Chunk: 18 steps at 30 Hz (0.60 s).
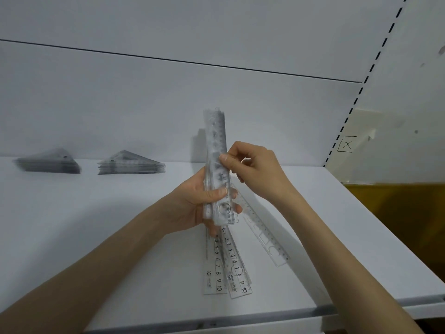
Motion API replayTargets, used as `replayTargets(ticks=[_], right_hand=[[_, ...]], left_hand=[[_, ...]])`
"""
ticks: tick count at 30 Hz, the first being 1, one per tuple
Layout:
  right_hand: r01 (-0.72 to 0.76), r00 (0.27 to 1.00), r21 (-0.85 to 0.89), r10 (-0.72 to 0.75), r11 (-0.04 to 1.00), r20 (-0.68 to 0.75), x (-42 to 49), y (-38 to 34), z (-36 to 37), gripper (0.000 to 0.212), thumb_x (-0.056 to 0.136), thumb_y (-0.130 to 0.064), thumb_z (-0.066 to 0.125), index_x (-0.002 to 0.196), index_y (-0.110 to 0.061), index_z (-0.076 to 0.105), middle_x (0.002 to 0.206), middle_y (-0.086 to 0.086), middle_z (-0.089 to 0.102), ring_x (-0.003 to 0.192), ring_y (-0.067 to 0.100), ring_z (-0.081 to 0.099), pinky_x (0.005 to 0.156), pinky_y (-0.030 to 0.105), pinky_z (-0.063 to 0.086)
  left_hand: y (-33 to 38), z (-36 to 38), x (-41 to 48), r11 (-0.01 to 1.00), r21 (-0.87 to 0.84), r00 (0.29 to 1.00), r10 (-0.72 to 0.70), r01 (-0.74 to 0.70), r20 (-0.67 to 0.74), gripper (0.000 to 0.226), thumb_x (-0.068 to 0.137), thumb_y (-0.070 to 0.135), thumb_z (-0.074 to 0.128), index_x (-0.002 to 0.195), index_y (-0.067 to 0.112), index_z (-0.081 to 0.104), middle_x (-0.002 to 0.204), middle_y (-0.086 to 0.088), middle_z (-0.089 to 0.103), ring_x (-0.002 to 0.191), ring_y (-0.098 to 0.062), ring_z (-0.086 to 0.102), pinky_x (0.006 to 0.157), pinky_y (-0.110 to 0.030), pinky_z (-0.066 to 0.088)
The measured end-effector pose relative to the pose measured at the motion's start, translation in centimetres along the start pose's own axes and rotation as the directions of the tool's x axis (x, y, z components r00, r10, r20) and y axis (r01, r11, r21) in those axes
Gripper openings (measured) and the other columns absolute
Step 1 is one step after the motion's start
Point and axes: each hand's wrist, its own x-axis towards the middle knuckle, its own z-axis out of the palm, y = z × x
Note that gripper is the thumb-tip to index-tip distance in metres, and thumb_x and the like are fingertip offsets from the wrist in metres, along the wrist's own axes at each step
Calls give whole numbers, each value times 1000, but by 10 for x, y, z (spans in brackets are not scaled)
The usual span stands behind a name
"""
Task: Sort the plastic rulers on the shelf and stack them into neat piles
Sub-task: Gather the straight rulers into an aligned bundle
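1. Bundle of clear plastic straight rulers (215, 150) is held upright above the white shelf (108, 225), with the grip of the left hand (202, 203) clamped round its lower end.
2. Higher up, its edge is pinched by the right hand (255, 169) grip.
3. Three loose clear rulers (216, 266) are seen fanned out on the shelf underneath.

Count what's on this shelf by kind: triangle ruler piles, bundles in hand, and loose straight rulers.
Triangle ruler piles: 2
Held bundle of straight rulers: 1, left hand gripping, right hand pinching
Loose straight rulers flat on the shelf: 3 visible
Total: 6
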Motion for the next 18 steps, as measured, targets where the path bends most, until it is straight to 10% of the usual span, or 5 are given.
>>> replayTargets(ticks=[6, 11, 18], right_hand=[[-119, 993, -207, 116, 971, -27, -10, 17, -12, 38, 97, -34, 52, 73, -9, 67, 63, 2, 66, 55, 11, 61, 56, 17, 45], [-305, 898, -648, 437, 698, 48, -31, 27, -18, 46, 70, -46, 77, 51, -17, 46, 59, 1, 45, 58, 21, 44, 48, 26, 30], [-174, 902, -805, 421, 568, 102, -39, 8, -5, 28, 72, -22, 75, 82, -12, 51, 87, 6, 44, 79, 26, 46, 67, 27, 38]], left_hand=[[-1, 0, 4, 999, 20, 997, 35, -34, -75, 71, 69, 14, 81, 127, 23, 41, 92, -10, 62, 83, -33, 67, 38, -31, 50], [-2, -3, 6, 997, 16, 980, 82, -80, -183, 55, 77, 6, 62, 125, 21, 40, 89, -7, 63, 85, -32, 67, 38, -33, 50], [-4, 0, 7, 995, 46, 979, 94, -87, -181, 56, 76, 6, 62, 125, 23, 40, 88, -7, 63, 83, -32, 67, 39, -32, 49]])
